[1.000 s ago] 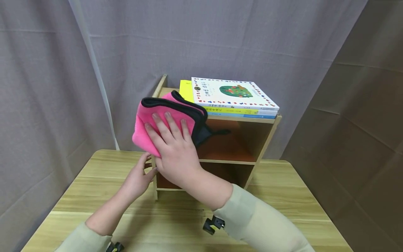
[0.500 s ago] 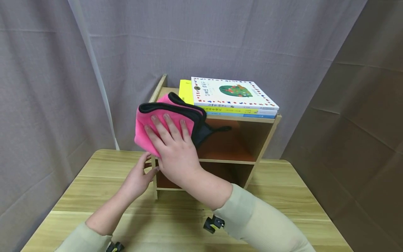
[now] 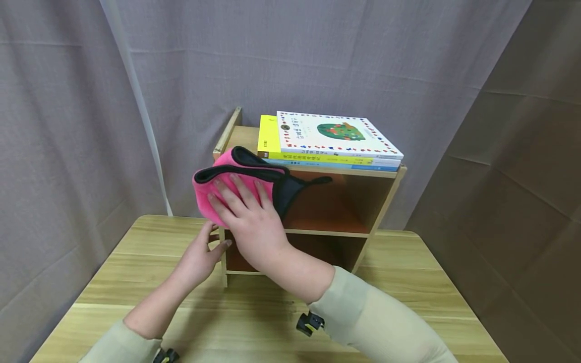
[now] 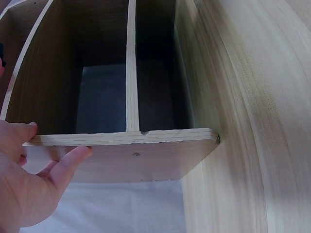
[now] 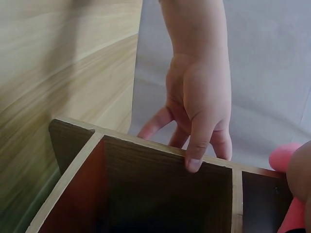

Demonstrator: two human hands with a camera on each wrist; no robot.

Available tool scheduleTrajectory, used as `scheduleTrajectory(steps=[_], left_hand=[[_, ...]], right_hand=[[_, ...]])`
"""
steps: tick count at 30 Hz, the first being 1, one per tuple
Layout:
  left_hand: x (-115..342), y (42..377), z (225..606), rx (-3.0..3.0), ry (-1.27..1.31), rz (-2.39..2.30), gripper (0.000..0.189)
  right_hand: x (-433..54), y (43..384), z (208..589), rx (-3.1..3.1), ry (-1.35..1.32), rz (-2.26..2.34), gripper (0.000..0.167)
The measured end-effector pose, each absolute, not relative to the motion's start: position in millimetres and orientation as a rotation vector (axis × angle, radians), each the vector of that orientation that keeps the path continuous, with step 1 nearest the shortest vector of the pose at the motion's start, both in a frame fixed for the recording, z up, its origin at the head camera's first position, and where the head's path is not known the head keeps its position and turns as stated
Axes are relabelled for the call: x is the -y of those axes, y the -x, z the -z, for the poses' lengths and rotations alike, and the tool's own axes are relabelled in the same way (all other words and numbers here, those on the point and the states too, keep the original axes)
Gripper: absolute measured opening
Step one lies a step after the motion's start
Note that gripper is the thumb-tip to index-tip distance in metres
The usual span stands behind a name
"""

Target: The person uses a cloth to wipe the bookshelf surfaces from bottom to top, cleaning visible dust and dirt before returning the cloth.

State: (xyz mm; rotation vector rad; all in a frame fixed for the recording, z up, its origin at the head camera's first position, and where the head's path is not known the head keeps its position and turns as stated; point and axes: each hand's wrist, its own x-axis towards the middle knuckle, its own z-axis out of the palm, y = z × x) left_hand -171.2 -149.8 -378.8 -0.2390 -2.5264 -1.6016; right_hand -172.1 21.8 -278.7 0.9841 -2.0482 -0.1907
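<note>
In the head view, a small wooden shelf unit stands on the wooden table. My left hand grips the front edge of its left side panel, the thumb inside and the fingers outside. A folded pink cloth with black trim and a dark grey side lies over the panel's upper front. My right hand presses on it, fingers spread and nearly straight; its thumb is hidden. Only a bit of the cloth shows at the right wrist view's edge.
A white book tops a stack with a yellow book and a blue one on the shelf unit. The wooden table spreads around its base. Grey curtains hang behind; a brownish one hangs at the right.
The pink cloth has slid down the shelf unit's left front under my right hand, showing more of the yellow book and shelf top. My left hand stays on the side panel.
</note>
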Motion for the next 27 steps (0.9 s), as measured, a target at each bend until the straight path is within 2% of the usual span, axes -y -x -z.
scheduleTrajectory(steps=[13,27], left_hand=[[150.4,171.7,380.5,2.464,0.316,1.553,0.056],[149.7,173.2,382.5,2.446,0.34,1.542,0.054]], right_hand=[[-20.1,171.1,285.3,2.078,-1.037,0.227,0.077],[-23.2,174.3,298.7,2.048,-1.099,0.245,0.067]])
